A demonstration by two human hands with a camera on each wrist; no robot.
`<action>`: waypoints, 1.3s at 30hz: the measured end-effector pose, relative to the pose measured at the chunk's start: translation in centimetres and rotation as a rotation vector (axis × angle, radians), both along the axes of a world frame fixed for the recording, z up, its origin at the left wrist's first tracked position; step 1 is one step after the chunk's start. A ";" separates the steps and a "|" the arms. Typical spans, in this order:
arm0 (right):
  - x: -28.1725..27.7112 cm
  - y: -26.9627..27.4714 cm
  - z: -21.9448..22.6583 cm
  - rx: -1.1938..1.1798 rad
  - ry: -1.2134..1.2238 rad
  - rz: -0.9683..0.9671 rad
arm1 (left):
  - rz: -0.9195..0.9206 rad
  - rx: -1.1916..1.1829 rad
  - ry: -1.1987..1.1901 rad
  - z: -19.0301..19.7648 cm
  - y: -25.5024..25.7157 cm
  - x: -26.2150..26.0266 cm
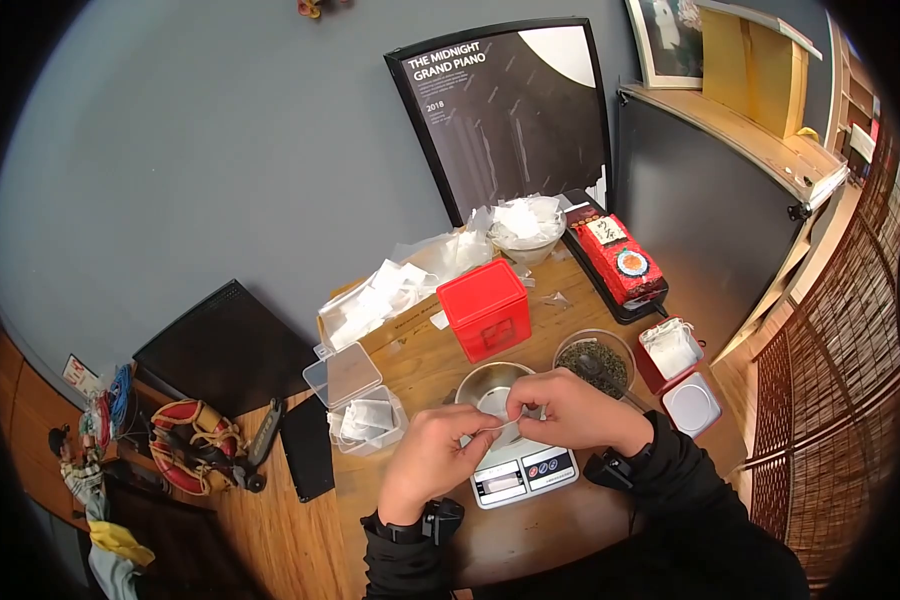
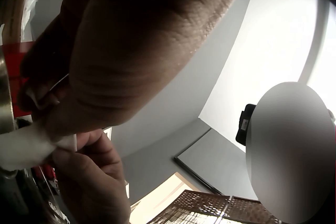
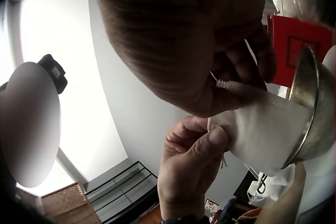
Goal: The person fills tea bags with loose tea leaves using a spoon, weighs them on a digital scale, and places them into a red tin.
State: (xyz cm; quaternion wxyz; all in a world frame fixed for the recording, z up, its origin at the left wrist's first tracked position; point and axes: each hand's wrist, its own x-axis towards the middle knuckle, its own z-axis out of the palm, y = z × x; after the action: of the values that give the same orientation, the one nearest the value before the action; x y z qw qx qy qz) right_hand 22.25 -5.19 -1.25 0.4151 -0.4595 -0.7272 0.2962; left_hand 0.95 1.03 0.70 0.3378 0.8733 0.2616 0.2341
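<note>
Both hands hold a small white drawstring tea bag (image 3: pixel 265 132) by its top, over a steel bowl (image 1: pixel 477 384). My left hand (image 1: pixel 432 458) pinches one side between thumb and fingers. On the other side, my right hand (image 1: pixel 578 412) grips the edge, where a thin string shows in the right wrist view. The bag's lower part hangs at the bowl's rim (image 3: pixel 315 103). Under the bowl is a white kitchen scale (image 1: pixel 526 478). Beside my right hand, a clear bowl holds dark dried tea leaves (image 1: pixel 582 358) with a scoop lying in them.
Behind the bowl stands a red box (image 1: pixel 485 310). A clear plastic box (image 1: pixel 398 432) with white bags is at left. To the right are an open red tin (image 1: pixel 658 372) and its lid (image 1: pixel 692 404). A red tea packet (image 1: pixel 620 262) lies farther back, near a bowl of white packets (image 1: pixel 527 232).
</note>
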 end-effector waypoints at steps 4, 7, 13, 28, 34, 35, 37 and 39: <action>-0.1 0.0 0.0 0.006 -0.017 0.007 | 0.010 0.008 -0.002 -0.2 0.0 0.0; -0.5 -0.2 0.1 0.061 -0.011 -0.055 | 0.040 0.012 -0.050 -0.8 0.2 0.1; 1.1 -2.3 0.4 0.383 0.117 -0.427 | 0.180 0.133 0.009 -1.9 1.1 0.2; 6.7 -12.1 -10.7 -0.040 0.256 -0.742 | 0.349 0.181 0.038 -2.9 2.0 0.3; 3.8 -8.8 -10.1 -0.031 0.727 -0.704 | 0.320 0.160 0.051 -2.9 1.9 0.4; 3.7 -8.5 -9.9 -0.043 0.761 -0.727 | 0.323 0.143 0.057 -2.9 2.0 0.4; 4.1 -8.3 -9.6 -0.013 0.742 -0.753 | 0.318 0.144 0.057 -2.9 2.0 0.4; 5.2 -8.5 -9.1 0.045 0.518 -0.793 | 0.319 0.139 0.058 -3.0 2.0 0.3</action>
State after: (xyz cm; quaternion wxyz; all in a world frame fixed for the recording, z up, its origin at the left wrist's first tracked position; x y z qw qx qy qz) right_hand 27.49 -13.67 -10.32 0.6737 -0.6035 -0.3747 0.2038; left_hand 1.26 3.07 -2.29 0.2274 0.8483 0.3898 0.2769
